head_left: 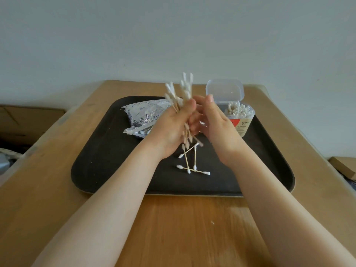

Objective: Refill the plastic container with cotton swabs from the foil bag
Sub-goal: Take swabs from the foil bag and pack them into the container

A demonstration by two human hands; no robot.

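Observation:
My left hand [169, 128] is closed around a loose bundle of cotton swabs [181, 91] held upright above the black tray [107, 160]. The swabs are blurred and fan out above and below the fist. My right hand [217, 122] cups the bundle from the right, its fingers touching the swabs. The silver foil bag [143, 112] lies on the tray behind my left hand. A clear plastic container [241, 118] stands at the tray's back right with its lid [224, 90] flipped up and swabs inside. Several loose swabs [192, 169] lie on the tray below my hands.
The tray rests on a wooden table [173, 228] against a pale wall. A cardboard box [28, 120] sits off the table's left edge, and another flat box [344, 166] lies off the right edge.

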